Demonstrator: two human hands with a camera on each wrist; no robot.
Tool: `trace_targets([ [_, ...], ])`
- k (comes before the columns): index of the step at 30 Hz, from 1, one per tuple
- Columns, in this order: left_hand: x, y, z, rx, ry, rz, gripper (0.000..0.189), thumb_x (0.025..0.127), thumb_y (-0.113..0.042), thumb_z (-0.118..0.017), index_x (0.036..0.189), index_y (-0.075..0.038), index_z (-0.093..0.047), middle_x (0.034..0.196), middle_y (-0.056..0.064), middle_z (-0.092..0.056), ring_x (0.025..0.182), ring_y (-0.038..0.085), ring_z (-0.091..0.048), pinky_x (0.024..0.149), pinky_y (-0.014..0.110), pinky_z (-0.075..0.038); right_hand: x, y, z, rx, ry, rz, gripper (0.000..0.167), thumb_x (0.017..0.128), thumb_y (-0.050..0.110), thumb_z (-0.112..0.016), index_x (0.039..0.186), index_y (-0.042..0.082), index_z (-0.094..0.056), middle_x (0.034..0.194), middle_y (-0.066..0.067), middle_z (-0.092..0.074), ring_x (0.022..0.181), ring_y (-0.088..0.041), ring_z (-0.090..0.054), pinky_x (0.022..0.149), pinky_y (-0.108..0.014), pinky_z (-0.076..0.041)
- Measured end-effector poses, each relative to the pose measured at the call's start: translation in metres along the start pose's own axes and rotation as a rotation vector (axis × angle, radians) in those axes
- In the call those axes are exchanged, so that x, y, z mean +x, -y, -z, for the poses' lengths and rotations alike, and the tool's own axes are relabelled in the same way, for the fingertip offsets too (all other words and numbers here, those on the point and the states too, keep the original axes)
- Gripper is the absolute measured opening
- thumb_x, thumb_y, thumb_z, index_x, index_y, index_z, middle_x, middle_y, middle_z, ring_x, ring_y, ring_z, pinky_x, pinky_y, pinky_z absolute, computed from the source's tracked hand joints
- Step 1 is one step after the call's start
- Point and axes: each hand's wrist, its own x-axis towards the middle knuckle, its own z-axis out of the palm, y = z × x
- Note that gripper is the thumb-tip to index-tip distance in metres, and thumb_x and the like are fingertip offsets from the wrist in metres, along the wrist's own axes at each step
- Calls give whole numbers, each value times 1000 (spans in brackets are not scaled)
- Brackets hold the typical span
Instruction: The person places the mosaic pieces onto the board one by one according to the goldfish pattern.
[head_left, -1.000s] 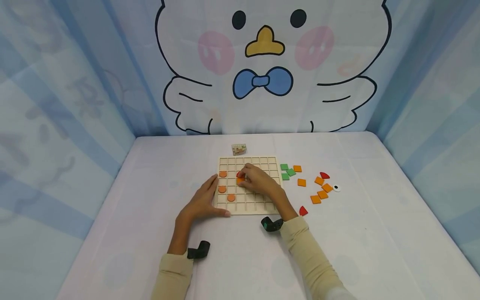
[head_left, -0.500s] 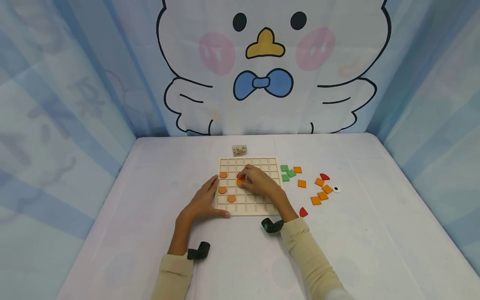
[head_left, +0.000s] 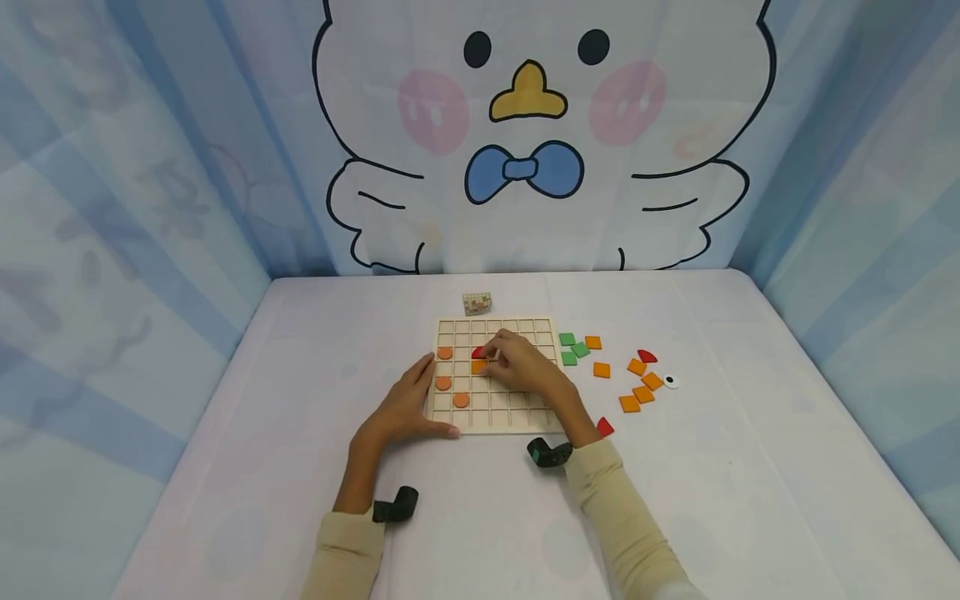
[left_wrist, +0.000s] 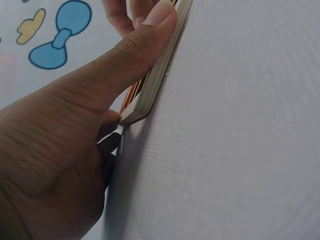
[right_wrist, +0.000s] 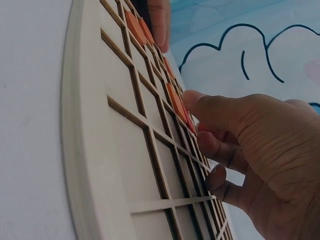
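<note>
A pale wooden grid board (head_left: 498, 421) lies on the table. My left hand (head_left: 405, 404) holds its near left corner, thumb (left_wrist: 150, 30) along the front edge and fingers down the left side. Over the middle of the board is my right hand (head_left: 521, 362), thumb and fingertips right beside an orange square (head_left: 478, 367) and a red rounded piece (head_left: 477, 352) just behind it. In the right wrist view the thumb tip meets the edge of these pieces, with a gap between thumb and fingers. Orange discs (head_left: 461, 400) sit in cells on the left.
Right of the board lie green squares (head_left: 567, 339), several orange squares (head_left: 602, 370), red rounded pieces (head_left: 647, 356) and a white eye disc (head_left: 671, 382). Behind the board stands a small patterned block (head_left: 477, 303). A printed curtain (head_left: 525, 225) encloses the table.
My right hand has shifted slightly right, and more of the red piece and orange square shows. My left hand stays at the board's corner.
</note>
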Motion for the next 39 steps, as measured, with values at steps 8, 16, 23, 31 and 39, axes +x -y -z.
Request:
trace_targets([
  [8,-3,-2,0,-14,-2,22,132,63,-57,-86,157,-6,-10,165,12,-10,152,32,-14,120,51,-24,-13,-8,15,8,-25,-91,25,93,23,-67,112,6,-68,108,-6,-61,87,-15,-56,76,-29,-50],
  [16,-3,0,3,-9,-18,-11,131,63,-55,-87,156,-3,-10,165,14,-9,152,34,-12,120,51,-22,-27,-21,35,26,-109,-92,24,93,19,-68,110,2,-68,107,-9,-62,85,-18,-56,75,-30,-50],
  [23,-1,2,2,8,-19,-18,132,63,-57,-86,157,-4,-9,165,13,-9,152,33,-12,121,51,-22,-42,-34,52,25,-149,-127,23,92,17,-68,109,0,-68,104,-12,-62,84,-20,-56,72,-30,-49],
  [31,-2,0,1,-10,-13,-14,131,63,-54,-87,157,-3,-10,165,13,-9,152,33,-12,121,50,-22,-68,-53,70,5,-213,-193,23,90,13,-71,108,-1,-69,102,-13,-62,82,-21,-55,64,-26,-48],
  [39,-3,-1,-1,-10,-17,-20,130,64,-54,-87,156,-3,-10,165,13,-9,152,33,-12,121,51,-23,-98,-67,84,-19,-201,-344,27,93,19,-67,114,1,-67,107,-13,-61,85,-23,-52,68,-27,-46],
])
